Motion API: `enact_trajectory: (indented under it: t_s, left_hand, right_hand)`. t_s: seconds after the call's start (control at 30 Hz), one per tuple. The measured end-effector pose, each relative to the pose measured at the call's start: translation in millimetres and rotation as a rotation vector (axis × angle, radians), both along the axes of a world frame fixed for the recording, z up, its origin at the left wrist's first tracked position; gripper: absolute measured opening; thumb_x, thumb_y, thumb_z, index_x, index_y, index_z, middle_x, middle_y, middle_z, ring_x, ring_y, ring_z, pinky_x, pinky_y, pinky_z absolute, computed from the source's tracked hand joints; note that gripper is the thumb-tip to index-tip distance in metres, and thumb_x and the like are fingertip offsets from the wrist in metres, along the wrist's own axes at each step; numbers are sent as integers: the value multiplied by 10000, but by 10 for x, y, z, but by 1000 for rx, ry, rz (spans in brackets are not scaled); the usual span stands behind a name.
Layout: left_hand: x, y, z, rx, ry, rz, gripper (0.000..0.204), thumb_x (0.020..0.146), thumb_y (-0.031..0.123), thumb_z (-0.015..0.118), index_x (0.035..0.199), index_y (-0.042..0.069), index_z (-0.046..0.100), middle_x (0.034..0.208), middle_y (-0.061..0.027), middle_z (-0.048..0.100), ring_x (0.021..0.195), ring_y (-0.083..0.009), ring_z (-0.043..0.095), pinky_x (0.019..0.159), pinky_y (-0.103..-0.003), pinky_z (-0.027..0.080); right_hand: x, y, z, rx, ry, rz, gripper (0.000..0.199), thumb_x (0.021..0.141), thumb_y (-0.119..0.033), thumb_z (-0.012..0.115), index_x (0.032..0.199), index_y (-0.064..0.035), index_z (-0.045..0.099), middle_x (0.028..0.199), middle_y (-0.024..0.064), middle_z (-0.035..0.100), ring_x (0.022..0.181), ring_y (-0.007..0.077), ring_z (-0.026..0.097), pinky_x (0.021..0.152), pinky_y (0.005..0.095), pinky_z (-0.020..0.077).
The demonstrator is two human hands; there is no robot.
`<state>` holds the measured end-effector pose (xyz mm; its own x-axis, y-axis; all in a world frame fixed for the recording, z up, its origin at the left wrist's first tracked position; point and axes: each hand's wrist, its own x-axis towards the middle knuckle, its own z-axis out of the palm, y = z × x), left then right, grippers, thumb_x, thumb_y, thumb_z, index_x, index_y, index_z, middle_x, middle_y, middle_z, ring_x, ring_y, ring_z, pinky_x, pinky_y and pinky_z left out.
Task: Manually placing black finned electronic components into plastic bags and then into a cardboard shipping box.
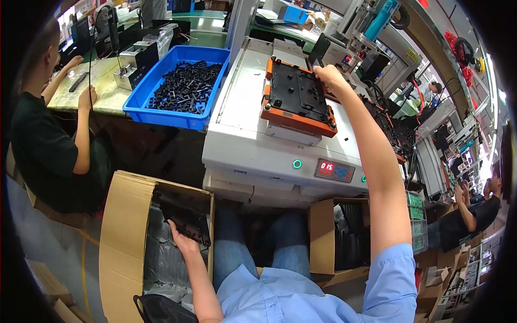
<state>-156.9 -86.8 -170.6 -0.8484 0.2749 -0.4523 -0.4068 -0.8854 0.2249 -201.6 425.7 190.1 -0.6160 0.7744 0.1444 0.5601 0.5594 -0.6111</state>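
Holding a black panel in our left hand, we have it tilted at the opening of the large cardboard box, in which clear plastic bags are lying; the fingers are closed on its near left side. Our right hand is stretched forward to the far right edge of the orange fixture, which rests on the white desk. Its fingers are bent and close together, but we cannot tell if they pinch something or only touch there. A black plate with small knobs lies in this fixture. Just beside the white desk, on its left, we see a blue bin with a heap of small black parts. The front of the desk carries a control panel with red lit digits. Near our right leg stands a smaller cardboard box, containing black pieces. Farther left, a co-worker in a dark shirt is seated.
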Motion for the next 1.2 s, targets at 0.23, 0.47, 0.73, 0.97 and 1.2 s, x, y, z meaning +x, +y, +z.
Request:
enact_trajectory:
  t_s: [0.23, 0.47, 0.73, 0.97, 1.2]
  left_hand:
    - [72, -82, -34, 75, -2, 49, 478, 873, 368, 614, 1227, 57, 539, 1258, -66, 548, 1134, -237, 510, 1002, -380, 388]
    - [1, 16, 55, 89, 108, -93, 490, 879, 384, 601, 1237, 56, 532, 1277, -59, 533, 1148, -229, 499, 1016, -383, 366]
    - [77, 100, 360, 818, 411, -633, 494, 949, 178, 425, 1386, 6, 274, 773, -103, 438, 633, -170, 476, 572, -309, 414]
    - [739, 704, 999, 792, 554, -999, 441, 970, 302, 381, 1290, -1, 356, 680, -78, 468, 527, -188, 495, 520, -314, 385]
    - [1744, 1088, 1588, 743, -39, -1174, 463, 924, 384, 368, 1038, -61, 427, 625, -29, 382, 475, -109, 359, 514, -234, 314]
  right_hand:
    - [1178, -1719, -25, 409, 505, 180, 244, 905, -217, 567, 900, 25, 597, 738, 84, 600, 673, 106, 528, 622, 264, 421]
    - [1878, -2545, -1136, 975, 111, 363, 413, 797, -121, 654, 1172, 26, 560, 1210, 137, 561, 1069, 272, 514, 887, 351, 398]
    - [1873, -2617, -1217, 819, 241, 260, 433, 819, -170, 642, 1184, 39, 539, 1247, 151, 532, 1118, 291, 496, 945, 380, 372]
    - [2348, -2924, -1418, 28, 331, 649, 549, 850, -268, 619, 1318, -40, 443, 1302, 151, 480, 1214, 301, 431, 1027, 398, 306]
    - [2773, -2703, -1444, -854, 233, 422, 207, 927, -238, 542, 994, -50, 593, 675, -67, 497, 489, -7, 410, 426, 163, 328]
